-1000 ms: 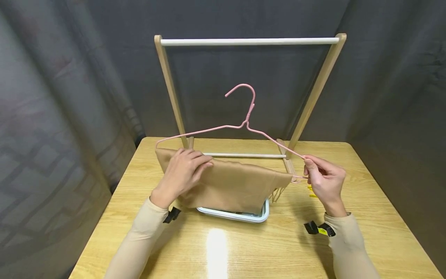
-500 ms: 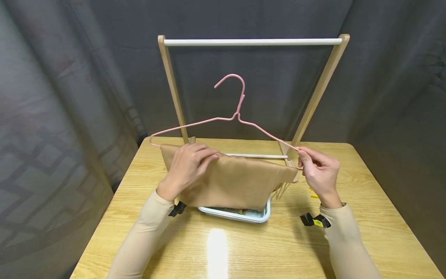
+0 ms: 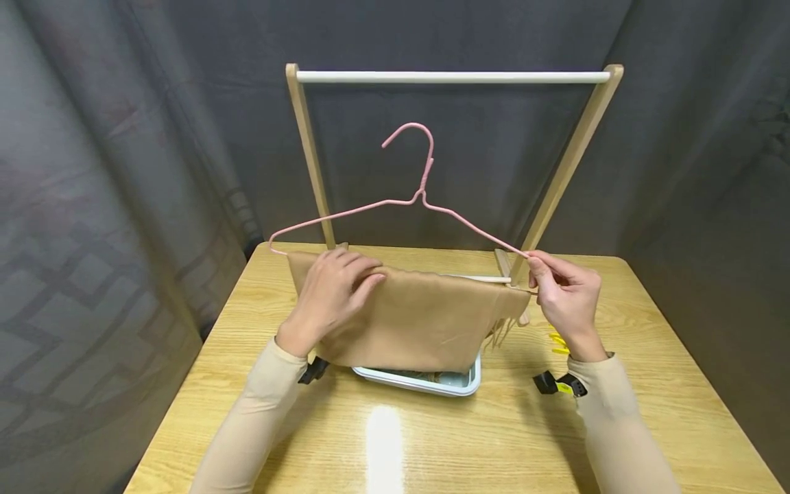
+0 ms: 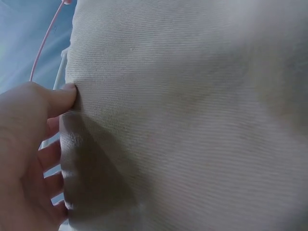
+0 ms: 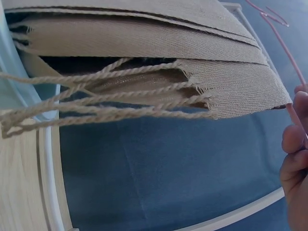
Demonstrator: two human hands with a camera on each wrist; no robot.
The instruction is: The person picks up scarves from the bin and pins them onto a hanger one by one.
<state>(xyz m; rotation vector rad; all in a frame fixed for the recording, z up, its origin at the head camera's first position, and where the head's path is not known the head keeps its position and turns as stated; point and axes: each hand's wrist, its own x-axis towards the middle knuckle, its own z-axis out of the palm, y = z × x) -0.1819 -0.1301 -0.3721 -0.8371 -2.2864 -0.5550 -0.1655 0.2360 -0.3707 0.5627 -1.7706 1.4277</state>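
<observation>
A tan scarf (image 3: 426,315) is folded over the lower bar of a pink wire hanger (image 3: 425,176), held up with its hook on top. My left hand (image 3: 330,291) grips the scarf's top edge left of centre; in the left wrist view the thumb (image 4: 62,98) lies on the near face and the fingers go behind. At the hanger's right corner, my right hand (image 3: 568,295) pinches the wire. Twisted fringe (image 5: 106,98) dangles from the scarf's right end in the right wrist view. A short stretch of bar shows bare at the hanger's left end.
Below the scarf sits a pale blue tray (image 3: 426,388), its contents mostly hidden. Behind the hanger stands a wooden rack with a white top rail (image 3: 450,77). Something small and yellow (image 3: 559,343) lies on the table near my right wrist. Grey curtains surround the table.
Both hands and the hanger have risen slightly. The hanger has shifted left while the scarf has slid right along its bar, baring the bar's left end.
</observation>
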